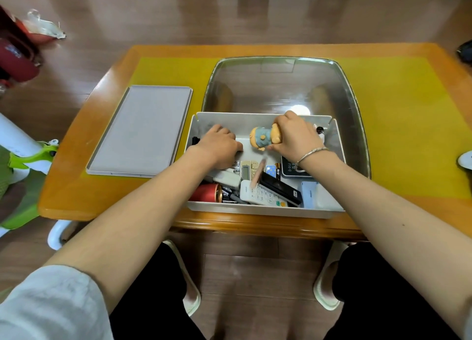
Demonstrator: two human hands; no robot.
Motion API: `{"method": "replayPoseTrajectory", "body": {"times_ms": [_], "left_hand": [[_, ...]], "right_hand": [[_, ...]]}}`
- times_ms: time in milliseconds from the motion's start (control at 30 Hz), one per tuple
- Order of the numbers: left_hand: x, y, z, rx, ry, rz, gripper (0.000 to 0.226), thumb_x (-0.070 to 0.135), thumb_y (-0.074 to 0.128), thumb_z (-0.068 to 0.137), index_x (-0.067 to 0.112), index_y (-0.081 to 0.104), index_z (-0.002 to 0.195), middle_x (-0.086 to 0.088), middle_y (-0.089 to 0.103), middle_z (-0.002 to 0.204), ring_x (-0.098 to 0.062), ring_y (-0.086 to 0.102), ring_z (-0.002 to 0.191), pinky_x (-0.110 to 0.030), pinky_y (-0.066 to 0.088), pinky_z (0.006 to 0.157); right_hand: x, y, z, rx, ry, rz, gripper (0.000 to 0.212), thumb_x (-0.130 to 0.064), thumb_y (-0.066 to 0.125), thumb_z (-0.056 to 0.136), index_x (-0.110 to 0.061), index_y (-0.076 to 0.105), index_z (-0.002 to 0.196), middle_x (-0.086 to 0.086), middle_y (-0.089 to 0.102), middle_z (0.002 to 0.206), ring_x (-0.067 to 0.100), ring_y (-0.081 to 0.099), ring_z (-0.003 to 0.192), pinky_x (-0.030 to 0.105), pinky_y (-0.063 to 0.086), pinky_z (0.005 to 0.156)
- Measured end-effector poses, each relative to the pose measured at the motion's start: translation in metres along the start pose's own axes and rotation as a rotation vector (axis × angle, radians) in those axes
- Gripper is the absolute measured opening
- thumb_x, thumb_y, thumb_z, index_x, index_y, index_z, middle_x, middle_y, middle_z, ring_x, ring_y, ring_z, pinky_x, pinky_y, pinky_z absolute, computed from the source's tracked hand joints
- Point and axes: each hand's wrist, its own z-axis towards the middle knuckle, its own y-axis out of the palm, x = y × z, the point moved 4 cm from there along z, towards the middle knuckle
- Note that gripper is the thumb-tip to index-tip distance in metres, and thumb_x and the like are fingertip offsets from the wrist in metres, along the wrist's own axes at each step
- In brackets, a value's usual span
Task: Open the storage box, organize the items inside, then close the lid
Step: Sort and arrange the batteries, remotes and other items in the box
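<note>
An open grey storage box (258,210) stands at the table's near edge. Its flat grey lid (143,131) lies on the table to the left. My right hand (296,135) grips a small figurine in blue and tan (261,137), lying tilted at the box's far end. My left hand (221,145) reaches into the box's far left part with curled fingers; what they touch is hidden. The near half holds a white remote (260,194), a black remote (281,187), a beige remote (249,168), a red can (207,192), batteries (274,170) and a white adapter (227,178).
A large clear plastic tray (281,84) sits behind the box on a yellow mat (403,135). The wooden table (102,199) ends just before my knees. A green and white object stands at the left, red things at the far left.
</note>
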Motion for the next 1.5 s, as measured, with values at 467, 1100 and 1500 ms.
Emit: {"method": "replayPoseTrajectory", "body": {"times_ms": [467,1100,1500], "left_hand": [[-0.001,-0.001,-0.002,0.082,-0.033,-0.088,0.026,0.024,0.044,0.093,0.014,0.066,0.104,-0.008,0.066,0.109,-0.025,0.051,0.112,-0.037,0.028,0.106],[0.018,-0.002,0.021,0.190,-0.183,-0.319,0.030,0.029,0.052,0.094,0.019,0.047,0.122,-0.007,0.068,0.105,-0.029,0.062,0.100,-0.040,0.031,0.096],[0.019,0.002,0.028,0.194,-0.132,-0.346,0.041,0.021,0.051,0.094,0.022,0.041,0.134,-0.006,0.067,0.114,-0.029,0.061,0.104,-0.040,0.036,0.095]], "right_hand": [[0.002,0.028,0.008,-0.076,0.005,0.057,0.040,-0.023,0.070,0.078,-0.007,0.052,0.109,0.014,0.056,0.111,0.036,0.055,0.100,0.039,0.044,0.082],[0.002,0.013,-0.036,-0.240,-0.165,0.072,0.031,-0.011,0.049,0.091,-0.024,0.066,0.113,0.005,0.060,0.118,0.027,0.058,0.105,0.042,0.048,0.088],[-0.038,0.016,-0.051,-0.324,-0.287,0.248,0.047,0.011,0.043,0.079,-0.016,0.069,0.108,0.006,0.050,0.138,0.020,0.043,0.129,0.031,0.031,0.109]]}}
